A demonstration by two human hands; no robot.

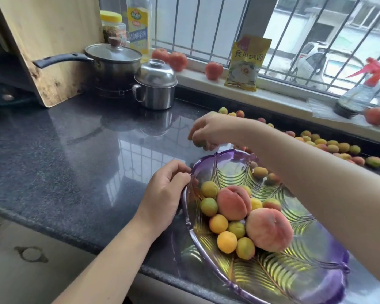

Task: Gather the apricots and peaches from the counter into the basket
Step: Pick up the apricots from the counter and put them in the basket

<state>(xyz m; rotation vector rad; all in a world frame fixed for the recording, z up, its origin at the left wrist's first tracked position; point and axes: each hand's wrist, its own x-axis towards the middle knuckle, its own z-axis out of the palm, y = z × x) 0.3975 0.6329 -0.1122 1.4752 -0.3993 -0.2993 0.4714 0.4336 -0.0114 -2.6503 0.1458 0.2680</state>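
So the left hand [167,189] is parked on the dark granite counter [75,154], palm down, forearm coming in from the bottom left, with its fingers curled over and pinching the near-left rim of the purple glass basket [329,279]. The right arm reaches across from the right, over the far side of the basket, wrist bent so the right hand [208,131] hangs fingers-down just past the basket's far rim. Its fingertips are bunched around a small greenish apricot [200,143] and what looks like a second reddish one beside it, though that part's blurry so I can't say exactly how many it's got. The basket is a leaf-shaped dish with its long axis running from the far-left tip toward the near-right, sitting near the counter's front edge. Inside it are two peaches [234,202], touching each other, creases facing up, with a cluster of yellow and green apricots [226,241] packed around their left side. Loads more loose apricots [332,148] are strung along the back of the counter under the windowsill, well to the right of the reaching hand. A lidded steel pot [155,85] and a saucepan [113,62] sit at the back left.
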